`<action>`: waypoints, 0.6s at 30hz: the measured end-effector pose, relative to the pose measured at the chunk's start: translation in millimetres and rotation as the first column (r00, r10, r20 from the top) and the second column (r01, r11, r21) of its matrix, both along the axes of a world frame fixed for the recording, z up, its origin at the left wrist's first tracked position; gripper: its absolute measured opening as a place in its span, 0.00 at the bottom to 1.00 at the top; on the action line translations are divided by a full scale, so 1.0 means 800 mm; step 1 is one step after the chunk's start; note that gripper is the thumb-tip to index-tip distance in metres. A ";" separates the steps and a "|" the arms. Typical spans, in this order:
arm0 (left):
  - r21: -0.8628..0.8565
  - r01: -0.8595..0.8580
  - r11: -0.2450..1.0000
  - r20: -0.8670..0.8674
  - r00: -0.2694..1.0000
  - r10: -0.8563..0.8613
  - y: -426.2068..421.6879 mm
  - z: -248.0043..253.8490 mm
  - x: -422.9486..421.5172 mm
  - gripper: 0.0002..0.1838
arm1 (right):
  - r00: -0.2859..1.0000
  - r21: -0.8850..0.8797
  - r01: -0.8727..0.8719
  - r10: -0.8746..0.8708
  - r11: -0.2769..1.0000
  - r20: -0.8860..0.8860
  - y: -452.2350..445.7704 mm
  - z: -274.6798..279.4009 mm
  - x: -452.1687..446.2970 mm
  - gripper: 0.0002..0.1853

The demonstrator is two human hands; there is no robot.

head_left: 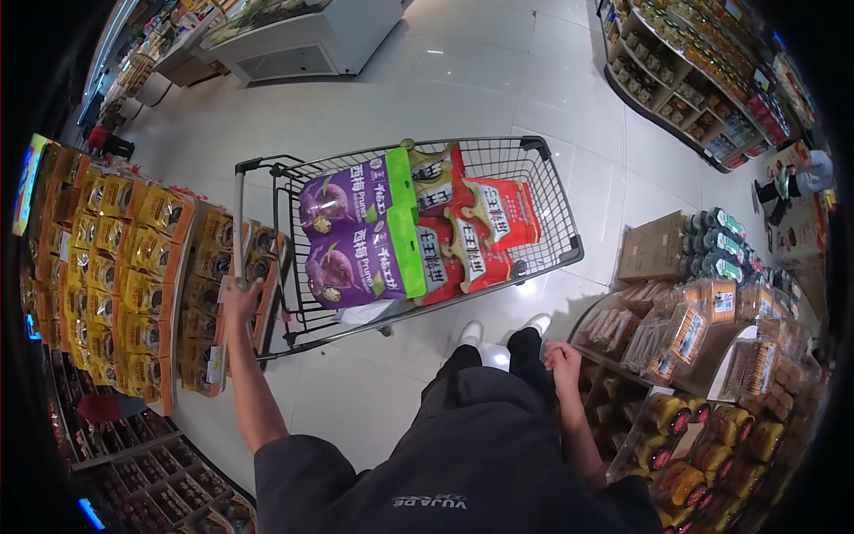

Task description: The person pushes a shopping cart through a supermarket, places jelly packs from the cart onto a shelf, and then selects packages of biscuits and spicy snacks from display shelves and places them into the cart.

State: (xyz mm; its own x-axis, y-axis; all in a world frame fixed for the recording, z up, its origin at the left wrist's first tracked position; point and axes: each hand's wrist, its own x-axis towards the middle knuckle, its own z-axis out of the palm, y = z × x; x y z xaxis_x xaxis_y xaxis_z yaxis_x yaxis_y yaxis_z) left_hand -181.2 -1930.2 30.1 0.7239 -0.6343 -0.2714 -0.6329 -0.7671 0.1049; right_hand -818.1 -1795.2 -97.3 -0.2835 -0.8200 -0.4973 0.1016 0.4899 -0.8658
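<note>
My left hand (240, 301) is wrapped around the handle of a wire shopping cart (559, 194), which stands sideways in front of me. Two purple bags of prunes (342, 233) with green tops fill the cart's handle end. Beside them lie several red and gold printed bags (503, 212), some overlapping. Something white (372, 311) shows low in the cart near my side. My right hand (562, 363) hangs at my side, apart from the cart, its fingers loosely curled with nothing visible in them. It is nearest to the display of packaged goods on the right.
Racks of yellow bags (142, 267) rise close by on the left. To the right stand packed biscuits (680, 343), jars (734, 425) and a cardboard box (654, 249). Farther off are a curved shelf (680, 80), a white counter (307, 44) and a person (809, 173).
</note>
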 end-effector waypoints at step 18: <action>-0.442 -0.351 0.825 -0.826 0.518 -0.222 0.056 -0.077 0.060 0.12 | 0.990 -0.168 -0.138 0.129 0.976 -0.062 0.046 0.071 0.219 0.09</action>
